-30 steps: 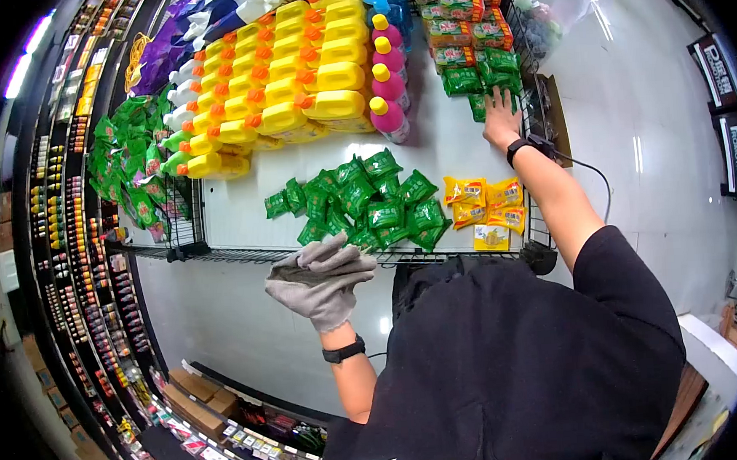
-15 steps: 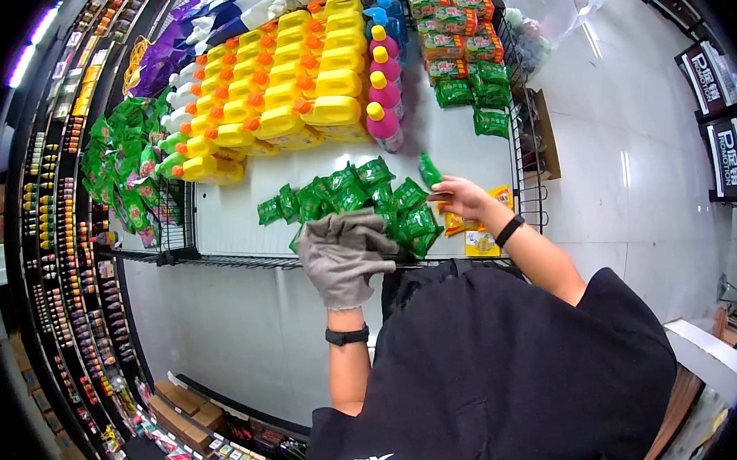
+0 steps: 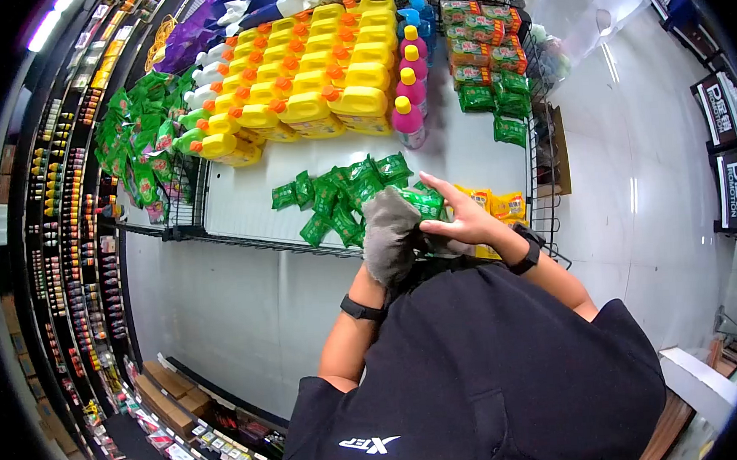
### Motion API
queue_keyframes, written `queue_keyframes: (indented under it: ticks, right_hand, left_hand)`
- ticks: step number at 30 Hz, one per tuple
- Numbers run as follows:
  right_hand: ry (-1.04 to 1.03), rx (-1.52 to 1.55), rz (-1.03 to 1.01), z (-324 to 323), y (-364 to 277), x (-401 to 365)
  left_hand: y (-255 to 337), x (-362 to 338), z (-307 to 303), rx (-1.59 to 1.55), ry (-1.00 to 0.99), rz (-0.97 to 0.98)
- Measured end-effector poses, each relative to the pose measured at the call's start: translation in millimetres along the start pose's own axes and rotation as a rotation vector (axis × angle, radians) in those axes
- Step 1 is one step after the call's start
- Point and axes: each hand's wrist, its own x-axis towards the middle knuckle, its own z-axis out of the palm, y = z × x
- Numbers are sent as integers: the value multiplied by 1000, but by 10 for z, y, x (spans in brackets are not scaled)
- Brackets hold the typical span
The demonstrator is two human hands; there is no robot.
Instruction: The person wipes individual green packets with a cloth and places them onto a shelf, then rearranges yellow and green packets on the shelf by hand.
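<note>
Pinched in the right hand [image 3: 467, 221], a green packet [image 3: 422, 200] rests against the gloved left hand [image 3: 390, 233], whose grip cannot be told, at the shelf [image 3: 482, 151] edge beside the pile [image 3: 341, 198].

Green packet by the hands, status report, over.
Gloved left hand and bare right hand both on green packet, grips unclear. Packet pile just beyond on shelf. Nothing blocking.

Black T-shirt [image 3: 495, 366], one grey glove [image 3: 387, 250], two black wristbands [image 3: 361, 308]
The glove is grey knit and covers the whole left hand [image 3: 389, 224]; the right hand [image 3: 462, 220] is bare. A slim wristband circles each wrist. The T-shirt is short-sleeved, with a small white logo [image 3: 369, 443] printed on it.
</note>
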Motion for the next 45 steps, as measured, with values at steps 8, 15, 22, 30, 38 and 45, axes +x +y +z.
queue_keyframes:
  ticks: [8,15,22,30,38,45]
  right_hand:
    - [52,-227,76,0,-144,-248]
    - [-206,78,125,-91,-211,-136]
    - [-74,749,425,128,191,-80]
    - [-405,1065,443,-139,993,222]
    - [239,569,818,-293,2434,800]
    - [666,-407,934,48,2133,1092]
  left_hand:
    - [-225,102,-221,1196,-59,759]
    - [-411,76,-183,730,-1,411]
    - [80,19,133,1591,305,686]
    - [-55,-67,-208,1368,54,996]
    - [241,-457,128,624,-153,511]
    - [66,-596,-292,1496,260,634]
